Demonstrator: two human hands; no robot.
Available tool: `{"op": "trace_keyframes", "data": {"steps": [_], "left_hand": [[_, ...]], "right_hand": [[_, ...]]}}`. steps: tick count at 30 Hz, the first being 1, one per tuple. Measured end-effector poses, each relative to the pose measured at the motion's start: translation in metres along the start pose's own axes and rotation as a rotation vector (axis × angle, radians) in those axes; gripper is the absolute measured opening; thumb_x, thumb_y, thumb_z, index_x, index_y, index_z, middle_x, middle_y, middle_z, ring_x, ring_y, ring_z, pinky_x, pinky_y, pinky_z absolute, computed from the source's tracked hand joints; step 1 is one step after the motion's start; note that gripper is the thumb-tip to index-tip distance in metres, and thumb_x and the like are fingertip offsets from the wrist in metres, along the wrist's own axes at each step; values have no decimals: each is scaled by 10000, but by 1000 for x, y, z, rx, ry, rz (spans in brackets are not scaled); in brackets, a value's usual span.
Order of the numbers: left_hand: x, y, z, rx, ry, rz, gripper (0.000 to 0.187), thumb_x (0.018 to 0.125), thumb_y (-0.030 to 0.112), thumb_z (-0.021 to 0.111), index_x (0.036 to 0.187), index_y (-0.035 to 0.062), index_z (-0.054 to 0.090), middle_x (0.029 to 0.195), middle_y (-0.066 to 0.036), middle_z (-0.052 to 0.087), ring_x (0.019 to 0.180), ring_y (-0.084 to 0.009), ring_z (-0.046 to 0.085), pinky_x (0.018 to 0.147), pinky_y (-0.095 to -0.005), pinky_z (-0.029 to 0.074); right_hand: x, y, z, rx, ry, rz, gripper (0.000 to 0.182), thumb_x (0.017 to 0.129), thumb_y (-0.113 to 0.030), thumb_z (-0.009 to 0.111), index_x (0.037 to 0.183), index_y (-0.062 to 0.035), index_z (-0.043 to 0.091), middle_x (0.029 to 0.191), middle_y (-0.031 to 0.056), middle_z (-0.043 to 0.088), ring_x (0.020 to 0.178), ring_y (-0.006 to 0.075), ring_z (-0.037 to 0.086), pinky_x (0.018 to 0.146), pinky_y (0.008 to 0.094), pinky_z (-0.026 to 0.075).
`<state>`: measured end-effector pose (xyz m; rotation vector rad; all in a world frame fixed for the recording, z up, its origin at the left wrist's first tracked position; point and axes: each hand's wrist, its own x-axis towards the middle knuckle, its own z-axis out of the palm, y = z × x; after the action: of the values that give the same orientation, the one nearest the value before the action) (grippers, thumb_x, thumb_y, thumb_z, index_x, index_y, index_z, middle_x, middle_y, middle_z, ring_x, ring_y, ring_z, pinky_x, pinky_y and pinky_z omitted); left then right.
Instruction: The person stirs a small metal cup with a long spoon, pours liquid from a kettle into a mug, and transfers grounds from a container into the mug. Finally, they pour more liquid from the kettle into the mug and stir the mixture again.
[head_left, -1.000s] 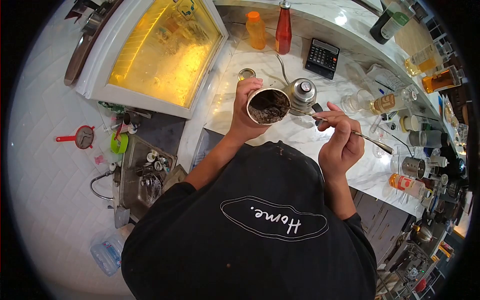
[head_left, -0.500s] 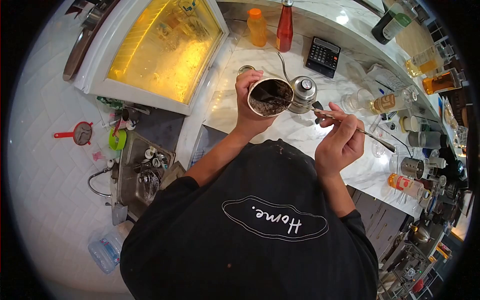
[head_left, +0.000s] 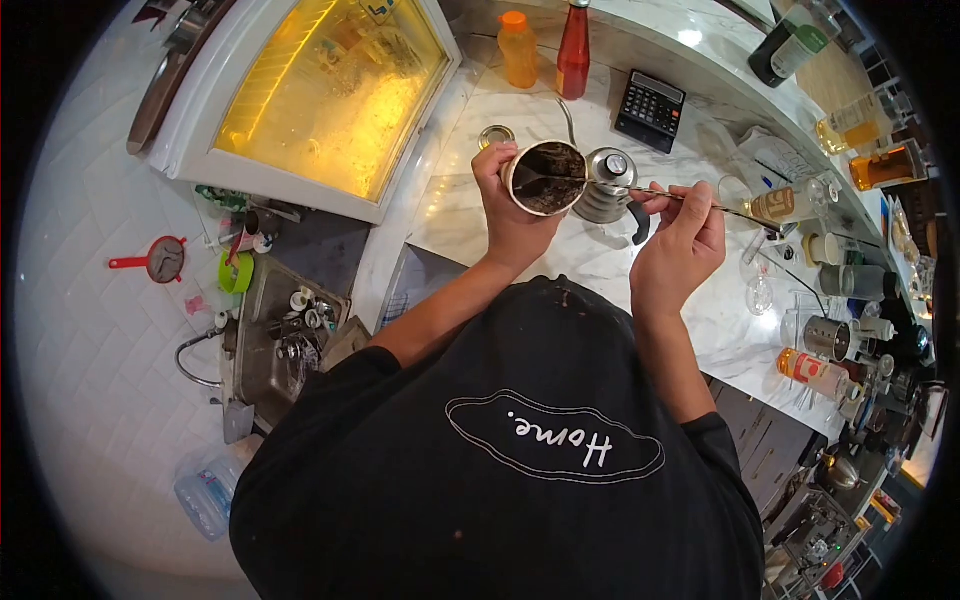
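My left hand (head_left: 520, 222) wraps round a pale cup (head_left: 547, 213), tilted so its mouth faces me. Inside lies dark brown, ground-looking stuff (head_left: 563, 163), some stuck to the wall. In my right hand (head_left: 688, 240), a long bar spoon (head_left: 622, 187) with a twisted shaft is pinched between the fingers. Its far end reaches into the cup and touches the dark contents. Just behind the cup stands a steel gooseneck kettle (head_left: 612, 166) with a black handle. A small round metal ring or lid (head_left: 495, 136) lies beyond my left hand.
On the marble counter stand an orange bottle (head_left: 518, 50), a red bottle (head_left: 573, 52) and a black calculator (head_left: 650, 110). Several glasses and bottles line the right side. A lit display case (head_left: 330, 100) and a sink (head_left: 260, 330) are at left.
My right hand has shifted slightly left and up, and the spoon lies flatter. The cup has moved a little to the right, still in my left hand.
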<state>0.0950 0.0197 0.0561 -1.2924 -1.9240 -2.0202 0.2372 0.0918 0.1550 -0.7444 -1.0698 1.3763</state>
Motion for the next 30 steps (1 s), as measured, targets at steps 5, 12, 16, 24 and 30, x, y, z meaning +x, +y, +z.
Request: {"op": "trace_keyframes", "data": {"steps": [5, 12, 16, 24, 30], "left_hand": [[-1, -1, -6, 44, -9, -30, 907, 694, -11, 920, 1355, 71, 304, 1289, -108, 460, 1174, -192, 579, 1017, -314, 488], [-9, -11, -27, 59, -40, -103, 897, 704, -29, 907, 1362, 83, 308, 1262, -98, 495, 1166, -183, 594, 996, -312, 511], [-28, -35, -42, -50, 79, -219, 847, 656, 42, 936, 1309, 49, 396, 1267, -120, 417, 1166, -240, 507, 1009, -349, 450], [-45, -43, -77, 94, 84, -318, 819, 694, -12, 842, 1362, 30, 371, 1306, -145, 408, 1221, -259, 524, 1024, -362, 500], [-50, -44, -83, 171, 49, -341, 797, 714, -8, 834, 1362, 21, 370, 1300, -146, 410, 1218, -252, 536, 1017, -368, 521]], "right_hand": [[6, 4, -7, 22, 8, 91, 366, 1113, -275, 489, 961, 47, 569, 750, 126, 650, 745, 235, 698, 798, 355, 573], [15, 5, -30, 137, 63, 152, 349, 1107, -277, 498, 966, 36, 558, 715, 124, 642, 738, 289, 709, 884, 413, 572], [20, 15, -53, 156, 75, 93, 327, 1109, -264, 487, 972, 26, 552, 724, 126, 651, 749, 299, 711, 937, 420, 568], [3, 47, -61, -41, 50, 117, 306, 1122, -234, 431, 978, 8, 549, 794, 135, 672, 833, 274, 721, 897, 393, 569], [-8, 79, -68, -260, -178, 10, 288, 1128, -190, 393, 1061, 26, 571, 897, 137, 690, 932, 238, 720, 903, 342, 532]]}}
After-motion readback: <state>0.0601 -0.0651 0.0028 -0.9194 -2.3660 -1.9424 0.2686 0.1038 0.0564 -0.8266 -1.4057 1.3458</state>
